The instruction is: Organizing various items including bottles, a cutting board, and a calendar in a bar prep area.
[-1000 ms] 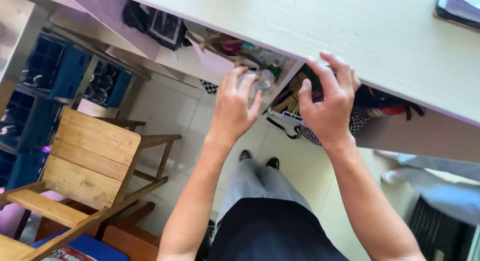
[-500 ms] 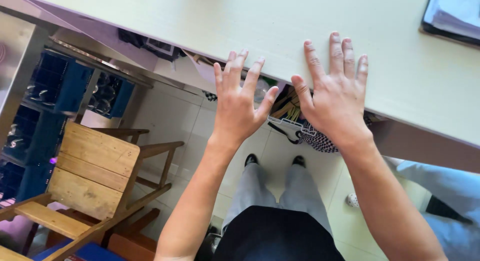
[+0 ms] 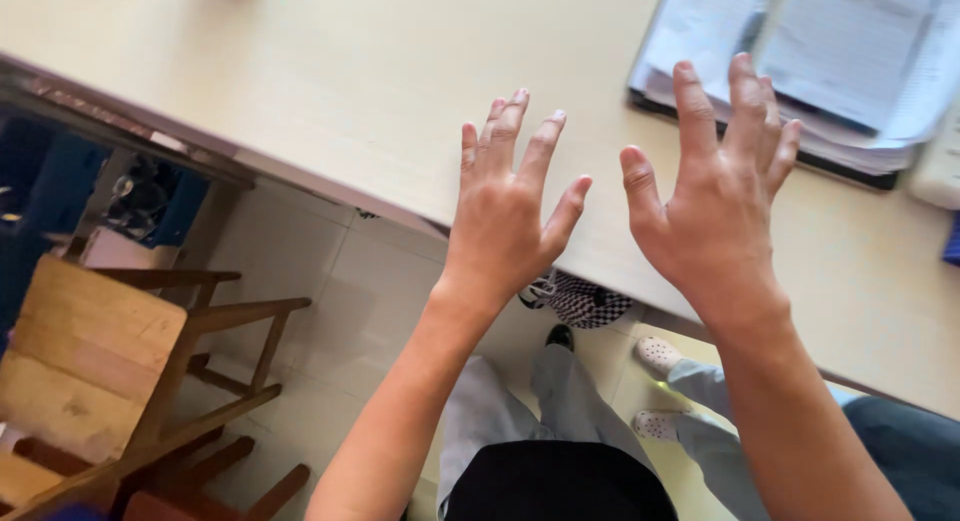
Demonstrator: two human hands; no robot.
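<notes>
Change: drawer under the desk, seen open with clutter a second ago and nearly shut half a second ago, is out of sight now; only the flat desk front edge shows. Reads as shut, though the head also tipped forward, so cannot fully confirm.
Meaning: judging by that, the closing push looks finished; hands are off the edge and free.
Trousers: grey cloth, soft folds, own legs (image 3: 545, 411) straight down, dark shoe tip on the tile.
Second person: grey trouser leg and pale perforated clogs (image 3: 660, 356) just beside the person's own feet, lower right.
Chair: wooden chair (image 3: 110, 371), slatted seat, bare light planks, darker square rails, left of the legs and apart from them.
Floor: pale glossy tiles (image 3: 330, 281), thin grout lines.
Bag: black-and-white checked fabric (image 3: 585, 299) peeking from under the desk edge, between the wrists.
Left hand: left hand (image 3: 505, 221), fingers spread and straight, empty, raised over the desk edge; contact with the top cannot be told.
Right hand: right hand (image 3: 720, 211), also splayed, empty, fingertips slightly curled, over the desktop near the papers.
Desk: desk (image 3: 340, 91), cream laminate, smooth matte, straight edge running diagonally.
Papers: stack of printed sheets on a dark clipboard-like folder (image 3: 800, 51), flat, far right, just beyond the right fingertips.
Far left: blue crates (image 3: 40, 181), blurred.
</notes>
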